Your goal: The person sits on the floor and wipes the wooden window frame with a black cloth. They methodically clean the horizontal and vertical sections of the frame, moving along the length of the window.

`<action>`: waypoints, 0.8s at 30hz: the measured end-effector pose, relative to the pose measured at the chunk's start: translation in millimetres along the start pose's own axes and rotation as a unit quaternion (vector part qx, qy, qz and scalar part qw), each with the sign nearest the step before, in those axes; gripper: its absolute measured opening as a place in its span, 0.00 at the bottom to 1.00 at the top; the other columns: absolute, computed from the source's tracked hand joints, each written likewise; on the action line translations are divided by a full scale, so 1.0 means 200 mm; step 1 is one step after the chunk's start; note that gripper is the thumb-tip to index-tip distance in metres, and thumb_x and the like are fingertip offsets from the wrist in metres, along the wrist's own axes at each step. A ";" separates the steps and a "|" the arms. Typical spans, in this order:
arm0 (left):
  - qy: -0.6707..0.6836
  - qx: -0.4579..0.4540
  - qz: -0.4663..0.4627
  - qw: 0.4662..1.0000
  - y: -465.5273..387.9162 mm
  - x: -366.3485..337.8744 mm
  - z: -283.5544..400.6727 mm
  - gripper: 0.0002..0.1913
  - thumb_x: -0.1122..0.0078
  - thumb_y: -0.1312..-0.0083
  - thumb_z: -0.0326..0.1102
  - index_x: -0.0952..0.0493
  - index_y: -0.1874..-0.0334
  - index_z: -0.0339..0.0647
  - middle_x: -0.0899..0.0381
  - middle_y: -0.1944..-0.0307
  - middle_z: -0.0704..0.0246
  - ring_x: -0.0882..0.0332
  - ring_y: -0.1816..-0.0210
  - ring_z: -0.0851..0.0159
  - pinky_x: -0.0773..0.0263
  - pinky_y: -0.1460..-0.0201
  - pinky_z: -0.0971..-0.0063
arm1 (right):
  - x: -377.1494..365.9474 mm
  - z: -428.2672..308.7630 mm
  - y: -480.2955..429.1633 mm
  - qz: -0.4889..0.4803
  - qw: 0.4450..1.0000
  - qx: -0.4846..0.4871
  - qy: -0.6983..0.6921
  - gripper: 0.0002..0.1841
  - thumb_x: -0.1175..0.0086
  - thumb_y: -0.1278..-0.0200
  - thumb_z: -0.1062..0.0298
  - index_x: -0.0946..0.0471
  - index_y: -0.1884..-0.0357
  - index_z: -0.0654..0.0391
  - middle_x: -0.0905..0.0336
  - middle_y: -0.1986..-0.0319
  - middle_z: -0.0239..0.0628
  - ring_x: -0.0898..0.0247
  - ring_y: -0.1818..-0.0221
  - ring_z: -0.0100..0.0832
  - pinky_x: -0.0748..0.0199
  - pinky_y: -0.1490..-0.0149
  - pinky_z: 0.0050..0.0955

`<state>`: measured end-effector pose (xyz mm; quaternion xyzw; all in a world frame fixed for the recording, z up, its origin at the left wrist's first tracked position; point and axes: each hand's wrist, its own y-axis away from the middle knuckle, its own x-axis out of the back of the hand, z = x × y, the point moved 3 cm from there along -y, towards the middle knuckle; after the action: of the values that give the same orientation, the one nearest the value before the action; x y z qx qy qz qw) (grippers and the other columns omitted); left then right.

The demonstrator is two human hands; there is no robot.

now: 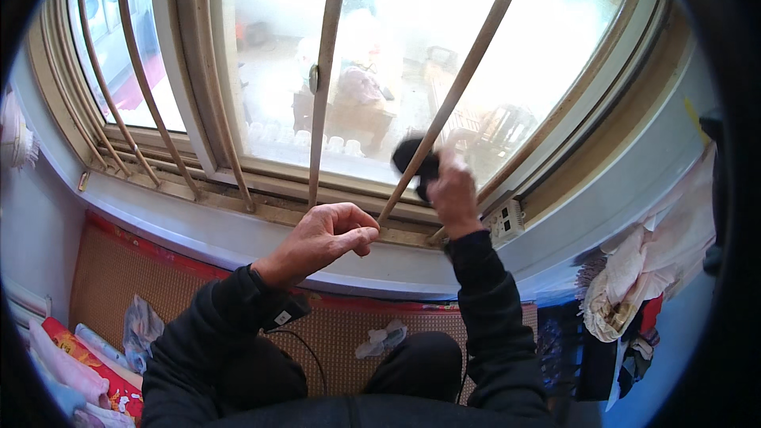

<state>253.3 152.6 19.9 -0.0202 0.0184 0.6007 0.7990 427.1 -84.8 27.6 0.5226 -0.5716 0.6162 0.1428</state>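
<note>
My right hand (455, 199) grips a soft black object (410, 154), perhaps a cloth or sock. Motion blurs both, and the black object is partly behind a rusty metal window bar (461, 80), in front of the glass pane (380, 101). My left hand (324, 241) hovers over the sill (279, 232), thumb and forefinger brought together close to the foot of that bar. I see nothing between those fingers. Whether they touch the bar, I cannot tell. To their left, another bar (326, 41) rises in front of the pane, with a round latch (313, 78) beside it.
More bars (137, 65) cross the left window. A white power socket box (505, 223) sits on the sill at right. Fabric (630, 285) hangs at far right. Below, a woven mat (339, 333) carries crumpled plastic bags (142, 330) and folded bedding (77, 362). A cable (318, 351) runs by my knees.
</note>
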 end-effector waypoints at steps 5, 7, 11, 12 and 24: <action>0.014 -0.012 0.030 0.999 0.00 0.02 -0.01 0.18 0.31 0.15 0.38 0.16 0.34 0.31 0.09 0.50 0.65 0.09 0.48 0.68 0.12 0.39 0.70 | -0.10 0.07 0.37 -0.067 0.995 -0.037 -0.061 0.18 0.40 0.38 0.75 0.20 0.45 0.59 0.11 0.62 0.62 0.11 0.55 0.66 0.14 0.47 0.60; 0.035 0.003 0.040 0.999 -0.01 0.02 -0.01 0.23 0.32 0.14 0.41 0.20 0.28 0.30 0.11 0.44 0.61 0.08 0.46 0.65 0.11 0.39 0.69 | 0.04 0.04 0.38 0.007 0.992 -0.055 -0.114 0.16 0.35 0.34 0.71 0.19 0.45 0.60 0.10 0.62 0.61 0.10 0.55 0.65 0.13 0.50 0.56; 0.033 0.000 0.004 0.999 -0.03 -0.04 0.01 0.37 0.32 0.15 0.50 0.33 0.15 0.32 0.17 0.33 0.53 0.09 0.39 0.58 0.10 0.37 0.65 | 0.40 -0.14 0.38 0.080 0.967 -0.065 -0.234 0.21 0.23 0.34 0.68 0.18 0.43 0.60 0.08 0.63 0.53 0.05 0.55 0.52 0.09 0.50 0.43; 0.037 -0.002 -0.004 0.999 -0.03 -0.06 0.02 0.40 0.33 0.15 0.51 0.37 0.12 0.33 0.18 0.31 0.52 0.09 0.38 0.56 0.09 0.37 0.64 | 0.48 -0.21 0.36 0.103 0.971 0.011 -0.214 0.22 0.21 0.36 0.70 0.17 0.43 0.59 0.07 0.60 0.51 0.04 0.55 0.50 0.09 0.52 0.42; 0.110 -0.220 0.180 0.952 -0.03 0.03 0.23 0.28 0.28 0.20 0.32 0.28 0.23 0.36 0.14 0.35 0.58 0.10 0.37 0.60 0.07 0.38 0.67 | 0.44 -0.63 0.41 0.025 0.934 0.120 -0.335 0.42 0.27 0.28 0.71 0.32 0.15 0.70 0.11 0.41 0.62 0.06 0.67 0.38 0.11 0.68 0.29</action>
<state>261.7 158.4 65.3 -0.2582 -0.0233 0.7175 0.6465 266.4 -40.6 78.4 0.6975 -0.5211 0.4728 -0.1360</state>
